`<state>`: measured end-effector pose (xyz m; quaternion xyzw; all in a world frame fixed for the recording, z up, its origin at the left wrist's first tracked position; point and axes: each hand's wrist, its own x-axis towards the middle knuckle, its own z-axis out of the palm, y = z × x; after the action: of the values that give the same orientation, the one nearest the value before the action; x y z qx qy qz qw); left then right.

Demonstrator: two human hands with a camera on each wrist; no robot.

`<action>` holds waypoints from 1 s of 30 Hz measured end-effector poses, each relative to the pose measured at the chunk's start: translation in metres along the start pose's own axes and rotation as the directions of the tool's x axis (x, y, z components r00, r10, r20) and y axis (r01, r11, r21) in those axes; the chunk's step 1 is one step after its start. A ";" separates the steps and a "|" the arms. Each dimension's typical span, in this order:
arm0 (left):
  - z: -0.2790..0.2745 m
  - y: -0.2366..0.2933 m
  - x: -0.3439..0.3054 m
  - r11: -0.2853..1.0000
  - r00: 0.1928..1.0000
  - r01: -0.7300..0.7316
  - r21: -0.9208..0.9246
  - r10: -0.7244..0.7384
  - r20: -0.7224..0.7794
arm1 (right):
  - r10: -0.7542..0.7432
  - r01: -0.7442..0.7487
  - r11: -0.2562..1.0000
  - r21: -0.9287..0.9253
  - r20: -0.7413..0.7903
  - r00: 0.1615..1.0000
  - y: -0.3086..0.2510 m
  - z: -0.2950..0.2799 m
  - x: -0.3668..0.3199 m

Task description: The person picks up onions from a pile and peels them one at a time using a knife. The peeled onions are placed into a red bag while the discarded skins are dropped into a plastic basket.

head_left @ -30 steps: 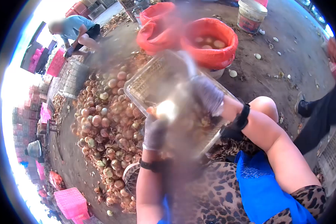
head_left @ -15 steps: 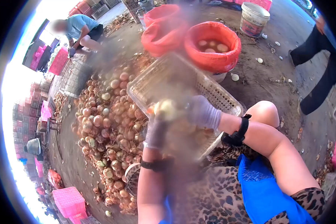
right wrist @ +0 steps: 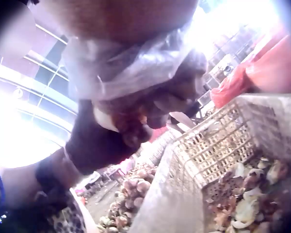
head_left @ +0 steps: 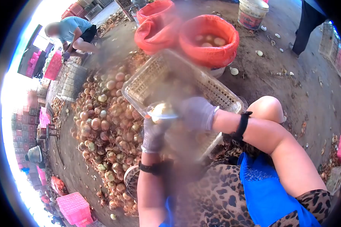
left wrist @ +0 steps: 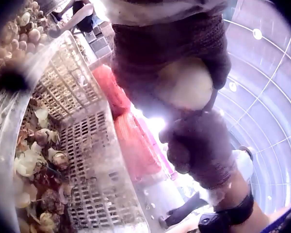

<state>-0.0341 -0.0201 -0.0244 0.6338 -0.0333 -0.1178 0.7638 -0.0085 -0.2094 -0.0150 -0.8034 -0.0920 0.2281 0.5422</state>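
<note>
In the head view my gloved left hand [head_left: 154,132] holds a pale, peeled-looking onion [head_left: 163,109] over the near left part of a plastic crate [head_left: 233,100]. The left wrist view shows the onion [left wrist: 186,85] in the left glove's grip. Close beside it, my gloved right hand [head_left: 197,112] has its fingers curled round a small knife, whose handle they hide. A thin bright blade [head_left: 161,115] lies across the onion in the head view. Inside the crate are loose skins and onion scraps [left wrist: 41,160].
A large heap of unpeeled onions [head_left: 102,128] covers the ground to the left. Beyond the crate stand red-lined buckets [head_left: 210,56], one with pale onions inside, and a white bucket [head_left: 252,14]. Another person [head_left: 74,34] bends over crates at the far left. Pink crates [head_left: 74,208] stand lower left.
My right hand has moved left and closer to the onion, while the left hand keeps its grip on it. A person in dark trousers has walked from the right side toward the upper right.
</note>
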 end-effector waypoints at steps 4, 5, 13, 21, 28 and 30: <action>-0.003 0.001 -0.012 1.000 1.000 0.023 -0.020 -0.023 -0.018 | -0.404 0.329 0.641 -0.694 0.060 0.913 0.051 -0.005 0.021; -0.005 -0.001 -0.014 0.997 0.999 0.052 -0.056 -0.052 -0.002 | -0.472 0.349 0.533 -0.771 0.071 0.879 0.051 -0.004 0.021; 0.009 0.003 -0.012 0.997 0.994 -0.006 -0.075 0.013 0.105 | -0.308 0.287 0.675 -0.680 0.094 0.947 0.052 -0.015 0.024; -0.047 -0.025 0.012 0.845 0.981 -0.002 -0.534 -0.102 -0.164 | -0.191 0.186 0.976 -0.110 -0.034 0.981 0.036 -0.009 0.019; -0.017 -0.011 0.022 0.952 0.962 -0.237 -0.193 0.202 -0.186 | -0.440 0.387 0.867 -0.314 -0.118 0.890 0.017 0.024 0.002; -0.015 -0.007 0.021 0.839 0.972 -0.228 -0.494 0.170 -0.159 | -0.418 0.374 0.842 -0.389 -0.031 0.908 0.016 0.024 0.005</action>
<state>-0.0114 -0.0115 -0.0357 0.4083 -0.0253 -0.0077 0.9125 -0.0164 -0.1938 -0.0379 -0.8671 -0.2665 0.0430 0.4186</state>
